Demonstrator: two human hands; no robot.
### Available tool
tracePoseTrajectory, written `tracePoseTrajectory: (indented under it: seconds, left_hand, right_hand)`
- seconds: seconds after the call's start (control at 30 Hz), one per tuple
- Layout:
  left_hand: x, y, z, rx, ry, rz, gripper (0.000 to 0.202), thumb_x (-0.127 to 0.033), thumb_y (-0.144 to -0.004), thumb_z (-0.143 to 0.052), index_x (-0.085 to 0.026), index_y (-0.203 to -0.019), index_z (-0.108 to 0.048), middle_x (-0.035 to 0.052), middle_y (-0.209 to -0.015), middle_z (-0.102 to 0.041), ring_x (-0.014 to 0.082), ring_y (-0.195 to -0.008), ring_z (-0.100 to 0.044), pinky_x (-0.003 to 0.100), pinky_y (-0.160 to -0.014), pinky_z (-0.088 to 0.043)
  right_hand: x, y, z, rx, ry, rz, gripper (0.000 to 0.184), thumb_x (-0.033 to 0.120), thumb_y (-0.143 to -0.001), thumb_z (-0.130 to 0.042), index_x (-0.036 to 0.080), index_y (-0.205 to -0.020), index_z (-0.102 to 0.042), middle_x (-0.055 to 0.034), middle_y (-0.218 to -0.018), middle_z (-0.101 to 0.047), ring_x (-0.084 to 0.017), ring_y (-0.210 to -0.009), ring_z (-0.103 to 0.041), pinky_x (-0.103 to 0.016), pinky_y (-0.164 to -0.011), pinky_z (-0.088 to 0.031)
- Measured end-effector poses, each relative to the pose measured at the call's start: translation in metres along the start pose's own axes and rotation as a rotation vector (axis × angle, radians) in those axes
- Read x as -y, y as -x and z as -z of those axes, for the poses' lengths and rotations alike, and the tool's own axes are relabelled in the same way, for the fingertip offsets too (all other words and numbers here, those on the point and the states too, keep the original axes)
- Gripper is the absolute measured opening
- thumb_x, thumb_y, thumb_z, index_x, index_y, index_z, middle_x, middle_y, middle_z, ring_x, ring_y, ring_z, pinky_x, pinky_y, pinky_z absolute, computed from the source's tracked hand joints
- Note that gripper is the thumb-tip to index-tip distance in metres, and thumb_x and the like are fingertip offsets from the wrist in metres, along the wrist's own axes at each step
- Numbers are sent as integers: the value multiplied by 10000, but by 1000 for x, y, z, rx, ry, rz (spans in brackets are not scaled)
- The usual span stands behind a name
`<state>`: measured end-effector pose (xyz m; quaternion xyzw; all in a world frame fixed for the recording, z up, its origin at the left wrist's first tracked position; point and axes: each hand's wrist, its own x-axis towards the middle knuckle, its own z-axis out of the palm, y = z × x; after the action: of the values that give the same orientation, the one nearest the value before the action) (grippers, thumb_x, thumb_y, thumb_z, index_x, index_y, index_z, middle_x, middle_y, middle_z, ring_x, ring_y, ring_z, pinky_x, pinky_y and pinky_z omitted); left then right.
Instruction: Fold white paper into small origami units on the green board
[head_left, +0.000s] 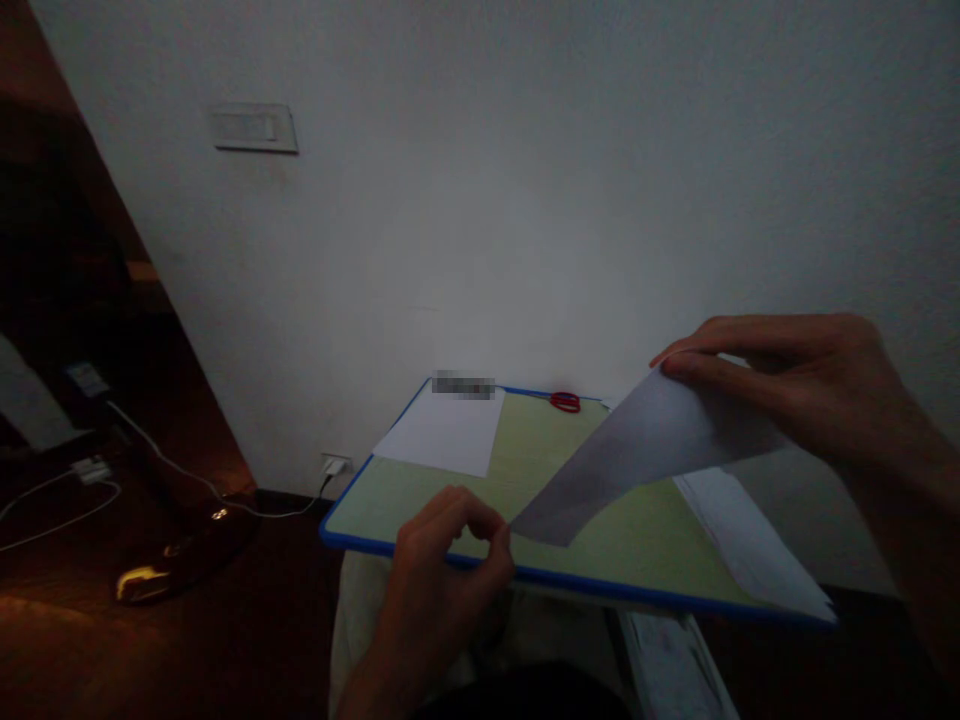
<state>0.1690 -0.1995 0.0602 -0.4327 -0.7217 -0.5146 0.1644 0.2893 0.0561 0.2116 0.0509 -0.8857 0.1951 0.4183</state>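
Observation:
A sheet of white paper [622, 455] is held up at a slant above the small table [420, 500]. My right hand [795, 385] pinches its upper edge between thumb and fingers. Lower down, my left hand [454, 560] has thumb and forefinger closed at the sheet's near left corner. Another white sheet [450, 430] lies flat on the table's left side. Red-handled scissors [565, 402] rest at the back edge, their blades hard to make out. Under the raised sheet, more white papers [750, 545] lie along the right side.
The blue-edged tabletop stands against a grey wall [487, 220]. A plug sits in a wall socket [335, 465], its white cable [202, 485] running left over the dark floor. A light switch [255, 128] is higher up. Papers or books [675, 660] show below the table.

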Motion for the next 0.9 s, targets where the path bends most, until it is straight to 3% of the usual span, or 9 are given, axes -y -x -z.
tracePoseTrajectory:
  seconds: [0.2,0.27,0.33,0.47,0.53,0.6,0.73,0.8,0.9]
  left_hand:
    - [18,7,8,-8,50,149,148,-206,-859,-615,-194,-712,-609,-21,-681,-633,138,-658,-597,254,-643,-450]
    - [20,5,10,-35,113,206,164,-295,-916,-603,-197,-796,-656,1,-755,-680,157,-727,-640,268,-685,-483]
    - [21,1,8,-34,178,243,236,-384,-968,-554,-200,-925,-694,29,-845,-723,172,-779,-668,283,-705,-507]
    - [29,-3,-13,15,183,244,310,-407,-1012,-491,-198,-1146,-675,59,-950,-754,187,-806,-684,307,-691,-531]
    - [40,3,-28,-12,46,141,257,-328,-992,-543,-193,-1167,-675,73,-1016,-748,207,-889,-680,342,-753,-536]
    - [52,12,-43,28,-108,-15,218,-229,-986,-533,-200,-1118,-705,81,-1077,-737,238,-1020,-649,412,-895,-517]
    - [67,33,-61,211,-338,-155,264,-150,-974,-536,-219,-1169,-700,68,-1175,-731,263,-1055,-615,462,-890,-486]
    - [67,39,-64,252,-403,-187,250,-172,-970,-559,-221,-1173,-696,58,-1200,-730,276,-1058,-611,486,-885,-469]
    - [63,41,-65,272,-449,-194,224,-229,-976,-576,-207,-1169,-688,60,-1199,-732,288,-1062,-612,511,-896,-451]
  right_hand:
    - [-20,-1,16,-289,22,-191,183,416,-832,-789,240,-882,-797,-64,-870,-761,-185,-762,-676,-321,-638,-497]
    - [-27,-3,15,-235,-10,-230,206,427,-844,-772,223,-870,-785,-66,-846,-751,-179,-735,-664,-311,-617,-488]
    - [-36,-6,5,-92,-59,-268,257,460,-846,-758,204,-842,-770,-62,-820,-741,-174,-709,-653,-298,-603,-480]
    - [-71,-12,-37,279,-89,-268,392,552,-885,-655,175,-824,-745,-33,-754,-694,-162,-670,-606,-277,-585,-439]
    - [-97,-11,-67,495,-113,-251,429,563,-903,-609,160,-835,-741,-19,-721,-659,-150,-651,-567,-269,-579,-407]
    - [-126,-8,-99,629,-124,-233,444,566,-903,-593,148,-836,-726,-2,-695,-621,-135,-631,-519,-266,-575,-370]
    - [-175,4,-157,734,-130,-232,440,548,-881,-602,149,-704,-650,40,-601,-483,-118,-583,-421,-270,-549,-299]
    - [-189,10,-179,769,-142,-233,408,506,-887,-602,150,-689,-635,36,-603,-486,-124,-591,-430,-273,-558,-311]
    - [-191,20,-199,599,-107,-247,233,363,-859,-674,133,-899,-685,-27,-813,-632,-156,-749,-547,-282,-697,-425]
